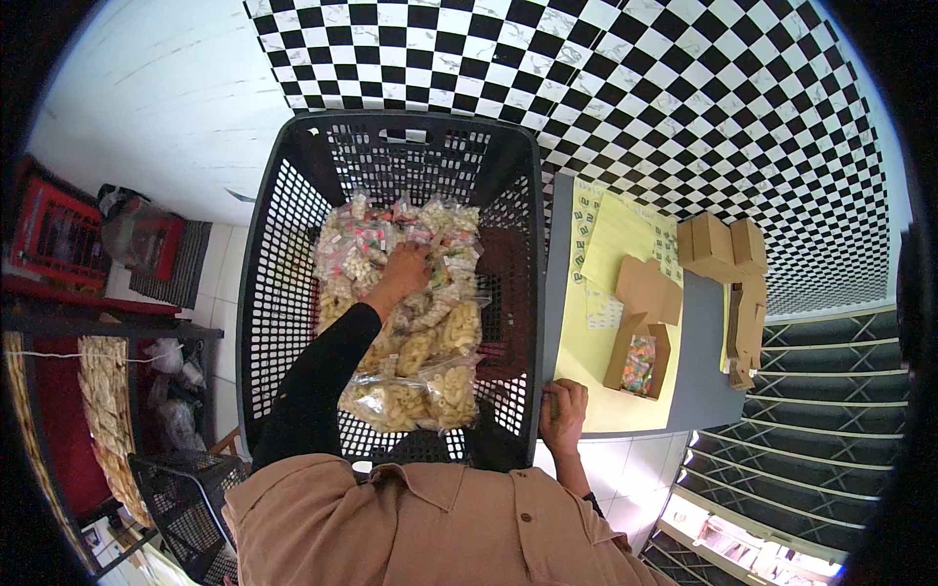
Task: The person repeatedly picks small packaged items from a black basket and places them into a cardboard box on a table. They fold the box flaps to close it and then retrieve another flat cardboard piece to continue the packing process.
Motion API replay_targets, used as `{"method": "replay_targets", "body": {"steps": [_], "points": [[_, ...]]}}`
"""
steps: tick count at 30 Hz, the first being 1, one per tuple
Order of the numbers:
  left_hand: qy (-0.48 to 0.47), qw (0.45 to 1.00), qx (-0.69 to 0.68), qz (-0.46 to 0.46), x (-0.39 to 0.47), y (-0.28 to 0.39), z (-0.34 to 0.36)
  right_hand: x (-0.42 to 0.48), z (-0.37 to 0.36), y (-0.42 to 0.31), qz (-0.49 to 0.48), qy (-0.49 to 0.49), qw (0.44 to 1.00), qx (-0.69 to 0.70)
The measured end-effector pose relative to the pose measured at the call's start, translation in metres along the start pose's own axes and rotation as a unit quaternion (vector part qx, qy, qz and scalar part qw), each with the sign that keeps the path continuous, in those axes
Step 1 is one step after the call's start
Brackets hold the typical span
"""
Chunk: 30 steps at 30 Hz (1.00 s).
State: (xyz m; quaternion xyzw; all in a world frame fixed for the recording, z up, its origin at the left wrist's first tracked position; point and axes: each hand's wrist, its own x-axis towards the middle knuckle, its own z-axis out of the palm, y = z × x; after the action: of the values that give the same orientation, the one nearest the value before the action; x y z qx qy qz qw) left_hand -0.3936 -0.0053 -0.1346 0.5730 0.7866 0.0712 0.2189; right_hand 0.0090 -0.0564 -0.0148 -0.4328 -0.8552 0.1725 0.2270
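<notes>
A large black plastic basket (542, 308) stands before me, piled with clear bags of snacks. My left hand (405, 269) reaches down among the small bags of pale and colourful pieces; its fingertips are partly hidden against them, and I cannot tell whether it grips one. Nearer me in the basket lie bags of ring-shaped pale snacks (448, 388). My right hand (563, 416) rests at the basket's right side by the table edge, its fingers curled; whether it holds the rim is unclear. Right of it, an open cardboard box (615, 366) holds colourful wrapped pieces (639, 362).
Yellow paper (582, 366) covers part of the grey table (703, 351). Cardboard boxes (711, 245) and flattened cardboard (746, 322) stand at its right, beside a metal folding gate (821, 410). A smaller black basket (176, 498) and a rack stand at left.
</notes>
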Motion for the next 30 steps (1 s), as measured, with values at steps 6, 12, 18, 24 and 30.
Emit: {"method": "replay_targets", "body": {"steps": [6,12,18,24,30], "points": [[0.059,0.995,-0.015,-0.078,0.002,-0.011,-0.035,-0.001,0.000,0.001,0.002,0.009,1.000,0.004],[0.091,0.969,0.080,-0.215,0.007,-0.072,-0.012,0.001,-0.001,0.000,-0.003,-0.001,1.000,0.007],[-0.085,0.974,0.094,-0.186,-0.006,-0.048,-0.044,0.000,-0.002,0.000,0.003,-0.001,1.000,-0.006],[-0.071,0.986,0.125,-0.082,-0.022,-0.106,0.005,0.006,-0.005,-0.006,-0.004,-0.006,1.000,-0.002],[-0.019,0.993,0.084,-0.076,-0.050,-0.058,-0.035,0.002,-0.004,-0.002,0.006,-0.004,1.000,-0.001]]}}
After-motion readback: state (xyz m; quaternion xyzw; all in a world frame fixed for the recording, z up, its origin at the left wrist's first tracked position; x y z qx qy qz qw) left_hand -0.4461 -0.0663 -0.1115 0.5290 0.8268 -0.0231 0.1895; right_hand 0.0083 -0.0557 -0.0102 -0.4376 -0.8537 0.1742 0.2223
